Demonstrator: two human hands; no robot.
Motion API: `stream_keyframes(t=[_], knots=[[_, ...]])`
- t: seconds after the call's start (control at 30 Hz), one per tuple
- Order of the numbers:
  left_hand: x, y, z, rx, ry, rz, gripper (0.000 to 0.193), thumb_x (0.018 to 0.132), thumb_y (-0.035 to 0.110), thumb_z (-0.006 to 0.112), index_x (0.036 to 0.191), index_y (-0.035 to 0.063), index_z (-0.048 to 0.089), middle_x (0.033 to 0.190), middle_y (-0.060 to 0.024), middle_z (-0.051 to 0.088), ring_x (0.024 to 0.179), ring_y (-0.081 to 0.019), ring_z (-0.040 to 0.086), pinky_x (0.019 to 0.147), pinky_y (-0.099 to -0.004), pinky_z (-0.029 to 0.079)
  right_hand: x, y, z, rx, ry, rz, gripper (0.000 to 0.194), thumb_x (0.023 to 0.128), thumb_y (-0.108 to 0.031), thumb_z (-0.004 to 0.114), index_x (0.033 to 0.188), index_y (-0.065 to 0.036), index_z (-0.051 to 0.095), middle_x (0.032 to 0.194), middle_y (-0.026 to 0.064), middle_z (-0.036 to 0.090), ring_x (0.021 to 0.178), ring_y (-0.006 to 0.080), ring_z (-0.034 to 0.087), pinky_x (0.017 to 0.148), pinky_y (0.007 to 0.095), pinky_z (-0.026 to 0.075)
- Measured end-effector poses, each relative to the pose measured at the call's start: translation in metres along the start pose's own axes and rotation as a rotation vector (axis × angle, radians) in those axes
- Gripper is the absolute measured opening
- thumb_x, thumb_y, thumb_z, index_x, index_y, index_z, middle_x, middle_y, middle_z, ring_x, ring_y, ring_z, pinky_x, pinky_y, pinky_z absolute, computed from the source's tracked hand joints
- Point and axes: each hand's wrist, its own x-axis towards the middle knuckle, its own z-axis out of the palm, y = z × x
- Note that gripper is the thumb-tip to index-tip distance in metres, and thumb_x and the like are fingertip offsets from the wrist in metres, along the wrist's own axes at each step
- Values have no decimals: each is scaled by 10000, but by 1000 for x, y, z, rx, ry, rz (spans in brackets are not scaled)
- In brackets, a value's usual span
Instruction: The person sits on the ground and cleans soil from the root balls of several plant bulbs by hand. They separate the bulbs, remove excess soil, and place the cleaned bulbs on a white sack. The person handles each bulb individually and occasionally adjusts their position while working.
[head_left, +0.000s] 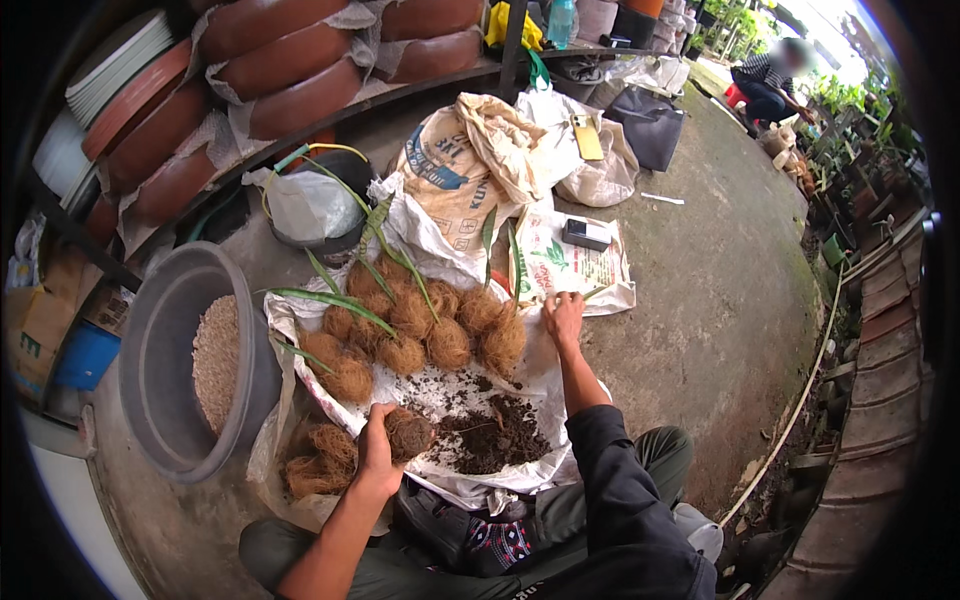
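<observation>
My left hand (380, 452) is closed around a ball of dark soil and coconut fibre (409, 435), held over the near left edge of a white woven sack (517, 471). Loose dark soil (501, 439) lies on the sack beside it. Farther up the sack sit several round coconut-fibre balls (448, 343), some with long green leaves (330, 298) standing out of them. My right hand (564, 311) reaches to the sack's far right, at the edge of a printed plastic bag (622, 289). A green leaf tip (594, 292) shows by its fingers; whether they grip it is unclear.
A grey tub (251, 300) of pale granular material stands at left, with loose coconut fibre (322, 461) nearby. A black box (586, 234) rests on the printed bag. Behind are sacks (450, 172), a phone (586, 137) and a bucket (352, 169). Another person (772, 86) sits far right.
</observation>
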Motion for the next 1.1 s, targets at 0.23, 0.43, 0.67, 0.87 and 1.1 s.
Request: stream_keyframes(t=[0.23,0.43,0.67,0.87,1.1], knots=[[17,-11,-10,-35,7,-34,282,922,347,513,865,78,578,801,-69,632,740,-225,659,715,-391,551,9,8,-14,226,179,525,476,746,-196,732,1071,76,516,1068,297,578,1015,444,576,916,476,454],[20,-12,9,-39,-14,-38,253,941,316,512,914,76,585,812,-58,628,743,-204,659,742,-378,559,37,67,-38,1209,116,987,364,791,-58,728,1091,49,552,1063,163,639,928,253,650,735,329,543],[24,-12,15,-68,-21,-92,264,950,364,552,1009,109,585,926,-19,631,848,-162,643,779,-360,522,-108,-107,-170,1581,-110,505,423,901,-26,624,1282,88,481,1112,131,619,983,193,624,871,313,529],[24,-10,49,-125,49,-111,279,948,384,561,1027,117,581,931,-41,647,876,-184,656,780,-391,538,-173,-155,-200,1630,-538,297,328,830,-6,720,1136,19,604,930,48,666,803,113,610,714,249,492],[19,-17,72,-123,-178,-54,407,916,417,644,1138,81,585,994,-55,666,885,-179,667,787,-360,567,-180,-180,-242,1540,-424,116,312,823,43,727,1089,-8,572,943,53,641,811,105,595,724,254,487]])
